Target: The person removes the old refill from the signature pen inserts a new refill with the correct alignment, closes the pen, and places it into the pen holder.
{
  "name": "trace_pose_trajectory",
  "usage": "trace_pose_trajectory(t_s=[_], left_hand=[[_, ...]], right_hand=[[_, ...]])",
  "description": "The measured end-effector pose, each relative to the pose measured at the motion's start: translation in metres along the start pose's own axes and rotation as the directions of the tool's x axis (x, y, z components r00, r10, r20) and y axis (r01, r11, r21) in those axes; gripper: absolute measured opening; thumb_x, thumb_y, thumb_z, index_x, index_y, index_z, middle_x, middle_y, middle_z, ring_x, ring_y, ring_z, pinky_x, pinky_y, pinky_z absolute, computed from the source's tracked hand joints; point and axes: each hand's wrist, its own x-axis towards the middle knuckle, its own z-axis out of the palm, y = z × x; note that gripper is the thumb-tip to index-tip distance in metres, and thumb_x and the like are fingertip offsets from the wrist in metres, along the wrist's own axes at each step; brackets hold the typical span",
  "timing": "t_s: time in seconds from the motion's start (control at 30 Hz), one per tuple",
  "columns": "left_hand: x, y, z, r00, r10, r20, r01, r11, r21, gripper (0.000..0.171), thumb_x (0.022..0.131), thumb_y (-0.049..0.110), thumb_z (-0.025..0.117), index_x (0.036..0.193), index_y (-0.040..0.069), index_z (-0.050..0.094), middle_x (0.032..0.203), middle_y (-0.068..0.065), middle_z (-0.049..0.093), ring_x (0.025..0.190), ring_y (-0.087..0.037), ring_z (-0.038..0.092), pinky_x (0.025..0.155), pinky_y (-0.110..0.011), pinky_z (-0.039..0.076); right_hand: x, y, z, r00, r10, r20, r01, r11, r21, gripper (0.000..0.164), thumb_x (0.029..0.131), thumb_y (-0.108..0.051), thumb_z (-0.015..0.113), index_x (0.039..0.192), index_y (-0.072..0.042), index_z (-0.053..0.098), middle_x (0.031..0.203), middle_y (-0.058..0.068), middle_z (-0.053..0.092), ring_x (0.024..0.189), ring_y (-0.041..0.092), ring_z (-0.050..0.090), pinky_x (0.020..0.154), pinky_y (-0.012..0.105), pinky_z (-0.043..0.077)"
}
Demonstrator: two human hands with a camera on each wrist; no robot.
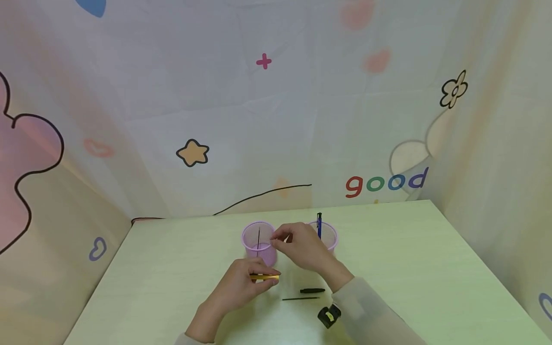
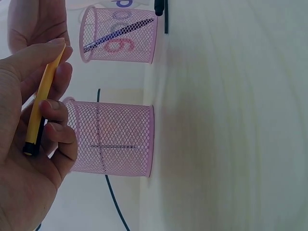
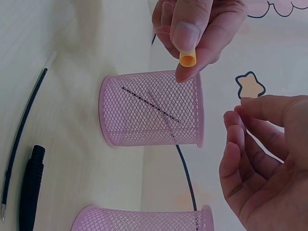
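Observation:
My left hand (image 1: pixel 243 283) grips a yellow pen barrel (image 2: pixel 42 96) with a black end, low in front of the left pink mesh cup (image 1: pixel 267 258). The barrel's other end shows a round hollow opening in the right wrist view. My right hand (image 1: pixel 304 245) is raised beside that cup's rim, thumb and fingertips together; I cannot tell whether something tiny is between them. Inside the left cup leans a thin dark pen refill (image 3: pixel 151 105). Behind my right hand stands a second pink mesh cup (image 1: pixel 331 239) holding a blue pen (image 1: pixel 319 225).
On the table in front of the cups lie a black pen part (image 1: pixel 312 290) with a threaded end and a dark refill (image 1: pixel 301 298) with a pale end. A small black device (image 1: pixel 329 316) is beside my right sleeve. A printed curtain (image 1: pixel 258 120) hangs behind the table.

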Motion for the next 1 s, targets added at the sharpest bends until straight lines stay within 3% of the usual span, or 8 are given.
trace_pose_trajectory(t_s=[0.4, 0.77, 1.0], left_hand=[[0.000, -0.001, -0.001, 1.000, -0.002, -0.002, 0.002, 1.000, 0.000, 0.015, 0.093, 0.027, 0.080, 0.104, 0.020, 0.084, 0.094, 0.018, 0.076, 0.093, -0.002, 0.063, 0.080, -0.026, 0.058], [-0.001, -0.002, -0.001, 1.000, -0.019, -0.005, 0.019, 1.000, -0.014, 0.015, 0.093, 0.029, 0.079, 0.104, 0.019, 0.084, 0.099, 0.015, 0.079, 0.097, -0.004, 0.064, 0.083, -0.035, 0.062], [-0.001, -0.002, -0.002, 0.999, -0.032, -0.002, 0.032, 0.999, -0.018, 0.015, 0.093, 0.029, 0.079, 0.104, 0.020, 0.084, 0.101, 0.016, 0.079, 0.099, -0.005, 0.065, 0.084, -0.032, 0.061]], right_hand=[[0.018, -0.005, 0.008, 1.000, 0.015, -0.014, -0.015, 0.999, -0.044, 0.006, 0.096, -0.019, 0.074, 0.097, -0.017, 0.080, 0.091, -0.006, 0.075, 0.078, 0.010, 0.060, 0.065, 0.027, 0.051], [0.026, -0.006, 0.016, 1.000, 0.022, -0.003, -0.022, 0.995, -0.094, 0.007, 0.096, -0.018, 0.072, 0.097, -0.016, 0.079, 0.093, -0.003, 0.074, 0.076, 0.011, 0.060, 0.063, 0.025, 0.051], [0.033, -0.008, 0.020, 1.000, 0.016, -0.021, -0.019, 0.983, -0.184, 0.007, 0.095, -0.021, 0.073, 0.094, -0.019, 0.079, 0.090, -0.005, 0.075, 0.080, 0.011, 0.062, 0.070, 0.029, 0.051]])
